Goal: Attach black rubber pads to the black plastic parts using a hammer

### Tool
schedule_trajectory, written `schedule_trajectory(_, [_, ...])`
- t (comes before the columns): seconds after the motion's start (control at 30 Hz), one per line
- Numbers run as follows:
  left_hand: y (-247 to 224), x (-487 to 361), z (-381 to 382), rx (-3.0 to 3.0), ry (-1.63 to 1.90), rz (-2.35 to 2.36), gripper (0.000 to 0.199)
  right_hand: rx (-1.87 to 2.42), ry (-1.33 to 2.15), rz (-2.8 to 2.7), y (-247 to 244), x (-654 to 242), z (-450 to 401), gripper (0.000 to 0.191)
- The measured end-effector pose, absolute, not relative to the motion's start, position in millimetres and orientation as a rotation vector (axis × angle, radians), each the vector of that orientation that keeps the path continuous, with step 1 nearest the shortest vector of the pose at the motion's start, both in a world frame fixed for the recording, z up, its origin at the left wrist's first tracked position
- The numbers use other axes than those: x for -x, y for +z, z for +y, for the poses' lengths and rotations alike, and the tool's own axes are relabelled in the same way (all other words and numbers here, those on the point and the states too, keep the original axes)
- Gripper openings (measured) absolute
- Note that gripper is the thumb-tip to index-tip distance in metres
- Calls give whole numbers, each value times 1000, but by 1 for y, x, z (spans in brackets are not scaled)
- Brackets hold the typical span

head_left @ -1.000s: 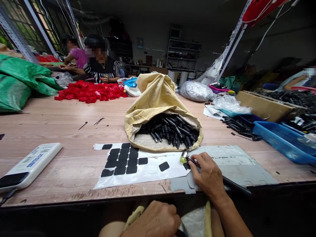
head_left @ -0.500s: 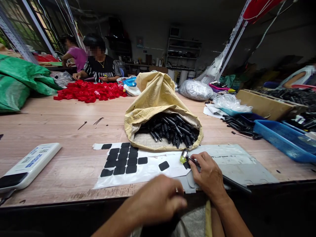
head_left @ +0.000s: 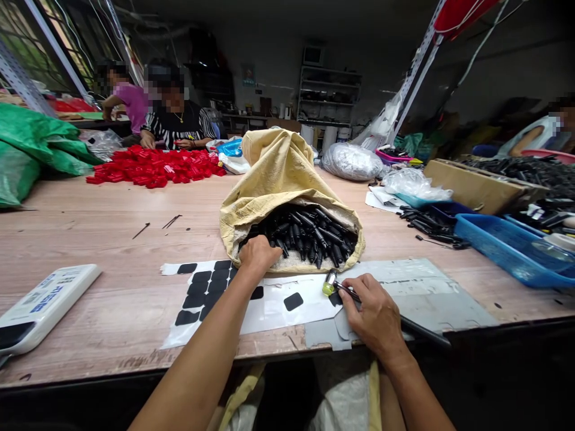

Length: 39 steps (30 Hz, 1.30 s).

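Observation:
My left hand [head_left: 259, 254] reaches into the mouth of a yellow woven sack [head_left: 278, 179]. Its fingers are curled at the near edge of a heap of black pen-shaped parts [head_left: 309, 233]; what they grip is hidden. In my right hand [head_left: 375, 311] is a small hammer [head_left: 329, 282], with a metal head, a yellow-green face and a long black handle. The hammer head rests low over a white sheet [head_left: 269, 314] bearing black rounded-square stickers [head_left: 294, 301]. My left forearm covers part of those stickers.
At left lies a white electronic device [head_left: 49, 305]. Red parts [head_left: 155, 167] are heaped before a co-worker [head_left: 177, 120]. A blue tray [head_left: 512, 245] and a cardboard box [head_left: 476, 185] stand at right. Under my right hand is a grey board [head_left: 431, 293].
My left hand has moved forward from the table's near edge to the sack's mouth. My right hand keeps holding the hammer in nearly the same place. The view has shifted slightly.

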<state>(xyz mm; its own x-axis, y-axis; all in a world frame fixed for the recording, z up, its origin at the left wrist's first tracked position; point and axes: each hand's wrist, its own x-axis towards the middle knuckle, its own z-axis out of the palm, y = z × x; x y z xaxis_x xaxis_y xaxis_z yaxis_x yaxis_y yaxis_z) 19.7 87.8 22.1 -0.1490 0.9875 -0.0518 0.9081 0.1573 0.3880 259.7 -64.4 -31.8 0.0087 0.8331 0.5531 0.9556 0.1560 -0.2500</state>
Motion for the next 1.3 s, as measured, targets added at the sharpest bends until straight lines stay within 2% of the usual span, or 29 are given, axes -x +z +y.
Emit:
schedule_trajectory(0.17, [32, -11, 62, -1991, 530, 2055, 22, 1694, -267, -1838, -32, -259, -65, 13])
schedule_trajectory(0.27, [34, -7, 31, -2241, 727, 1719, 12, 1704, -276, -1829, -33, -259, -65, 13])
schedule_trajectory(0.43, [14, -9, -8, -2310, 674, 1224, 14, 1708, -276, -1844, -33, -259, -65, 13])
schedule_trajectory(0.7, [-11, -5, -9, -2107, 768, 1173, 15, 1698, -294, -1939, -30, -261, -61, 9])
schedule_trajectory(1.03, [-10, -9, -9, -2053, 762, 1211, 15, 1307, 6, -1862, 1, -221, -76, 21])
schedule_trajectory(1.2, [-10, -8, -8, -2050, 784, 1183, 16, 1284, -67, -1885, 4, -200, -78, 33])
schedule_trajectory(1.3, [-9, -8, -7, -2073, 773, 1191, 10, 1300, -78, -1904, -1, -191, -79, 36])
